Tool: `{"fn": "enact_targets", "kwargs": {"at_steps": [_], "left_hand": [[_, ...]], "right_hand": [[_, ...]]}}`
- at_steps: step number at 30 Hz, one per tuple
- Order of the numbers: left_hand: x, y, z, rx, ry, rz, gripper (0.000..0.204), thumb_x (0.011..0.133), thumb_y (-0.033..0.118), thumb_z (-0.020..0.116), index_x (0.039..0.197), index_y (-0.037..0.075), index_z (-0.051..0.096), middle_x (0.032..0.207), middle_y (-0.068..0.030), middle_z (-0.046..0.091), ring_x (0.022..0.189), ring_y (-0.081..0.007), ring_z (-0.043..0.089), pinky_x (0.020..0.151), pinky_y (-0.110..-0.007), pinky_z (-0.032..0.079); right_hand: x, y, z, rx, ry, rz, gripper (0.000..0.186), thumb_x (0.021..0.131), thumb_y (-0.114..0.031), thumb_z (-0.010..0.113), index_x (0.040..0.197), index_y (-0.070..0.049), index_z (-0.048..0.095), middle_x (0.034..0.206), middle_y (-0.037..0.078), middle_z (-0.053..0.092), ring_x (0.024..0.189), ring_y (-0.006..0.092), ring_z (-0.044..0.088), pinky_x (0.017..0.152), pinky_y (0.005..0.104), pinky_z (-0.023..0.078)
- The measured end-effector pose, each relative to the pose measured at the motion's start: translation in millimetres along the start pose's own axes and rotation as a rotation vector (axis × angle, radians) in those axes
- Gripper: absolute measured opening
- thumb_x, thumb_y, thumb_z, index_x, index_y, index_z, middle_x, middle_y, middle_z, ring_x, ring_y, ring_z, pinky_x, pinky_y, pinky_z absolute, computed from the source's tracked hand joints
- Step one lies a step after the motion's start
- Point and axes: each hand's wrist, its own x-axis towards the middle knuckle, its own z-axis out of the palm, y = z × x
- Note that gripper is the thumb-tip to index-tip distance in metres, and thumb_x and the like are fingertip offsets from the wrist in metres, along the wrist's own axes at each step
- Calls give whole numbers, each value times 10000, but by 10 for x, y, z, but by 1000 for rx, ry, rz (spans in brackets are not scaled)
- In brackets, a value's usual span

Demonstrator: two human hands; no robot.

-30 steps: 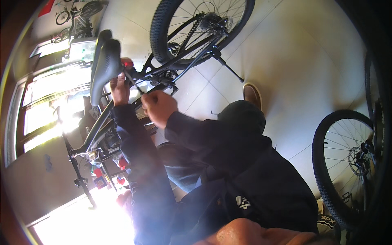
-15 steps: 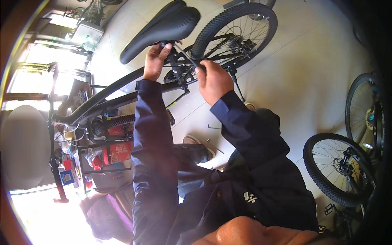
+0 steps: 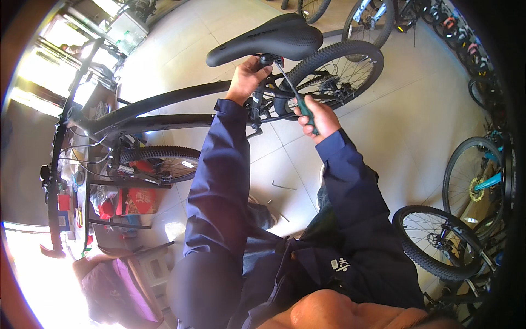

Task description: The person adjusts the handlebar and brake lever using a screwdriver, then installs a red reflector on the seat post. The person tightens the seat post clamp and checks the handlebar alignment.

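Observation:
A black bicycle saddle (image 3: 268,39) sits atop the seatpost (image 3: 256,103) of a black bicycle (image 3: 164,122) standing across in front of me. My left hand (image 3: 247,81) is closed around the clamp area just beneath the saddle, thumb pressed toward it. In my right hand (image 3: 324,120) is a screwdriver (image 3: 306,113) with a dark green handle. Its metal shaft slants up and left, the tip reaching the underside of the saddle near the clamp. The exact contact of the tip is too small to make out.
The bicycle's rear wheel (image 3: 356,71) lies beyond my right hand, its handlebar (image 3: 55,164) at far left. An L-shaped hex key (image 3: 284,186) rests on the tiled floor. More bicycles stand right, one with a knobbly wheel (image 3: 435,241). A red box (image 3: 141,201) is at left.
The view has shifted, so the saddle and hands appear further right. My right hand has moved down from the shaft area, and more of the screwdriver's green handle now shows. The left hand stays under the saddle.

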Motion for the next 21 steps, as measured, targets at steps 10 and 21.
{"fn": "enact_targets", "kwargs": {"at_steps": [10,21], "left_hand": [[18,-14,3,57,11,-35,257,954,96,740,1161,-39,670,985,-20,713,895,-85,595,823,-266,499],[3,-19,15,-15,13,-45,286,953,79,749,1209,-31,682,1082,-35,735,984,-98,637,901,-276,511]], "right_hand": [[137,100,-165,-254,-46,-228,351,985,-319,735,1215,-84,614,994,58,685,718,142,612,565,308,481],[74,151,-75,-504,162,-495,278,1036,-353,667,1197,-133,615,938,34,685,671,84,568,482,224,410]]}}
